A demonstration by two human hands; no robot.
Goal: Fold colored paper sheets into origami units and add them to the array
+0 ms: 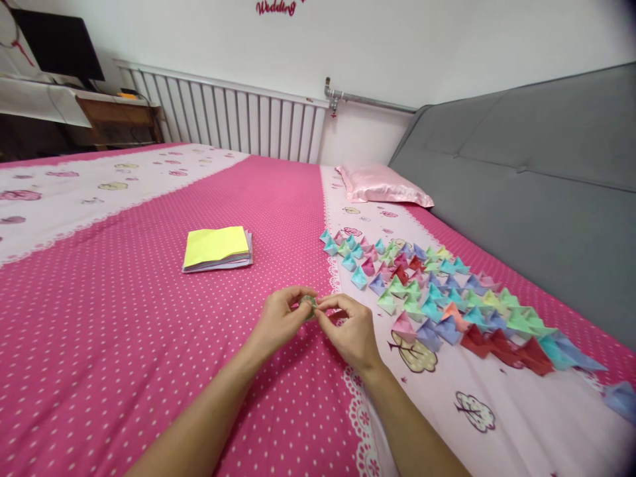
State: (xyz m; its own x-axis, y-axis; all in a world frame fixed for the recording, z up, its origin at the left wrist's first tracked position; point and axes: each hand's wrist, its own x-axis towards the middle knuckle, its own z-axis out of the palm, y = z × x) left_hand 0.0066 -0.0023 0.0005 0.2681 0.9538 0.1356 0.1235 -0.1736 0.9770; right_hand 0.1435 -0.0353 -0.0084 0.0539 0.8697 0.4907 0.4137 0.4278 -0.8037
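Observation:
Between my hands, above the pink dotted bedsheet, is a small folded piece of green paper (309, 306). Thumb and fingers of my left hand (284, 315) pinch its left side. My right hand (352, 328) is closed at its right edge, fingertips pressed together on it. Most of the paper is hidden behind the fingers, so its exact shape cannot be made out. To the right, many folded paper boats (440, 295) in blue, green, pink, red and yellow lie in rows. A stack of paper sheets (217, 246), yellow on top, rests left of my hands.
A pink pillow (382, 184) lies at the far end of the bed, beside the grey padded headboard (521, 152). Behind the bed stands a white radiator (228, 109). At the far left, a monitor (57, 46) sits on a desk (116, 116).

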